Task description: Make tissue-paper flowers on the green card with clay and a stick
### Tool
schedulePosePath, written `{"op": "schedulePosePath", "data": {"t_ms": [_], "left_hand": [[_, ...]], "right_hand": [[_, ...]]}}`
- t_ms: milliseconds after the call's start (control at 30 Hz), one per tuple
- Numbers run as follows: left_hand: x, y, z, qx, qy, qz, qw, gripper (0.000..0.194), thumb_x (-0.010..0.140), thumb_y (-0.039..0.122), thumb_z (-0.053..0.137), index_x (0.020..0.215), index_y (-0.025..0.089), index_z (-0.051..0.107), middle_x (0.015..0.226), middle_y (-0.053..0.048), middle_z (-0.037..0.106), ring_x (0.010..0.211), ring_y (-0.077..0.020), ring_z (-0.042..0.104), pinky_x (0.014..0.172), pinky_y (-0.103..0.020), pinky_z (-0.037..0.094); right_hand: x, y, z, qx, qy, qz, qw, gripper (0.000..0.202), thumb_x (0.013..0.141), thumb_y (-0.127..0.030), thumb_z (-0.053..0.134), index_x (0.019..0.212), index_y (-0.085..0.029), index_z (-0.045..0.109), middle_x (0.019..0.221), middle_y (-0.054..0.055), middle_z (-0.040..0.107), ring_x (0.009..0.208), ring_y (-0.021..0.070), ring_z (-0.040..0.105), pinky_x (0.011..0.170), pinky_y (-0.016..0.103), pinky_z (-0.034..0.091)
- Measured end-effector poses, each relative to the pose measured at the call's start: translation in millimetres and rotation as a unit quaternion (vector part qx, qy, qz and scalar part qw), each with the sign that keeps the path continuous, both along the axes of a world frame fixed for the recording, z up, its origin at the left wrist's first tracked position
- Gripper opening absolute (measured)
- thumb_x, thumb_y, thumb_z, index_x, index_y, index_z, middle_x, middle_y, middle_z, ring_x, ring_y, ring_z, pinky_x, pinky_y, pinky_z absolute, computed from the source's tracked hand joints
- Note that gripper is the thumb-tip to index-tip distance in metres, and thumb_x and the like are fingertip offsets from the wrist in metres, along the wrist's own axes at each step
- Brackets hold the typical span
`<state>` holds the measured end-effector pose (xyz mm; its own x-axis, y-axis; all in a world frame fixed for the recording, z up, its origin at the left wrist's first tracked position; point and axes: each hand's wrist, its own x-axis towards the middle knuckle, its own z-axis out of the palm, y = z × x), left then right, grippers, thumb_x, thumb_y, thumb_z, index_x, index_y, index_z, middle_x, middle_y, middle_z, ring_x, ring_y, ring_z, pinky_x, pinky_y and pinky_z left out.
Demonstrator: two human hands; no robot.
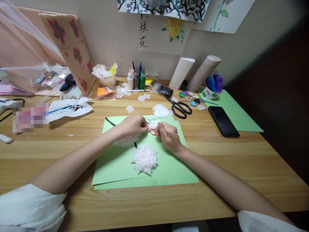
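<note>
Two green paper sheets [169,170] lie stacked on the table in front of me. A ruffled white tissue-paper flower [145,159] sits low on the upper sheet, below a short black stroke. My left hand [134,125] is closed in a pinch at the edge of a smaller tuft of white tissue paper [153,123] near the sheet's top. Opposite it, my right hand [169,137] grips a thin, pale wooden stick [174,135], its tip hidden by the fingers. An orange patch shows beneath the tuft. Under my left wrist, another white tissue flower [126,141] is partly covered.
Behind the sheets are a tissue stack [162,111], black scissors [180,108] and scattered paper squares [129,109]. Paint bottles [136,80] and a tissue-filled bowl [107,77] stand near the wall. To the right lies a black phone [223,121]; stained tissue [70,109] lies left.
</note>
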<state>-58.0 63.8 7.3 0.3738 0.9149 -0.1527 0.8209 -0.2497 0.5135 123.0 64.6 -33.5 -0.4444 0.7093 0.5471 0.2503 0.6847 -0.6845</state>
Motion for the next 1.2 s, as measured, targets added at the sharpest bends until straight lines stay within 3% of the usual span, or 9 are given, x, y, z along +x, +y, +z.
{"op": "schedulePosePath", "data": {"t_ms": [133, 333, 900, 1100, 1200], "left_hand": [[0.3, 0.3, -1.5, -0.004, -0.005, 0.007, 1.000, 0.027, 0.076, 0.032, 0.051, 0.069, 0.012, 0.067, 0.061, -0.005, 0.064, 0.052, -0.0100, 0.044, 0.049, -0.024, 0.025], [0.2, 1.9, -2.9, -0.005, -0.011, 0.016, 1.000, 0.027, 0.075, 0.033, 0.051, 0.072, 0.013, 0.068, 0.066, -0.006, 0.066, 0.053, -0.0107, 0.046, 0.050, -0.024, 0.027], [1.2, 0.8, -1.4, -0.004, -0.009, 0.010, 1.000, 0.027, 0.076, 0.032, 0.051, 0.068, 0.013, 0.068, 0.058, -0.004, 0.061, 0.050, -0.0098, 0.040, 0.049, -0.025, 0.022], [1.4, 0.9, -1.6, -0.005, -0.002, 0.011, 1.000, 0.028, 0.075, 0.033, 0.050, 0.066, 0.013, 0.067, 0.057, -0.004, 0.061, 0.051, -0.0098, 0.040, 0.049, -0.025, 0.023], [0.8, 1.4, -1.8, -0.006, -0.003, 0.010, 1.000, 0.027, 0.075, 0.032, 0.050, 0.067, 0.013, 0.067, 0.058, -0.003, 0.061, 0.052, -0.0102, 0.041, 0.049, -0.025, 0.024]], "right_hand": [[4.1, -2.6, -1.1, 0.056, 0.015, 0.011, 0.998, 0.047, 0.098, -0.026, 0.024, 0.054, -0.021, 0.041, 0.048, 0.000, 0.046, 0.049, 0.0126, 0.047, 0.055, 0.029, 0.040], [3.4, -2.3, -1.8, 0.074, -0.022, 0.021, 0.997, 0.046, 0.097, -0.026, 0.025, 0.056, -0.021, 0.046, 0.049, 0.001, 0.047, 0.050, 0.0136, 0.048, 0.054, 0.030, 0.040], [1.2, 1.9, -4.2, 0.041, -0.032, 0.015, 0.999, 0.047, 0.098, -0.031, 0.027, 0.056, -0.021, 0.045, 0.050, -0.001, 0.049, 0.052, 0.0129, 0.049, 0.058, 0.029, 0.040], [0.2, 3.9, -3.1, -0.016, -0.022, 0.011, 1.000, 0.048, 0.098, -0.033, 0.027, 0.056, -0.021, 0.046, 0.051, -0.001, 0.051, 0.052, 0.0120, 0.050, 0.058, 0.029, 0.041], [2.1, 2.8, -2.5, 0.005, 0.000, 0.017, 1.000, 0.049, 0.098, -0.032, 0.027, 0.055, -0.021, 0.046, 0.051, -0.001, 0.050, 0.051, 0.0121, 0.050, 0.057, 0.029, 0.041]]}}
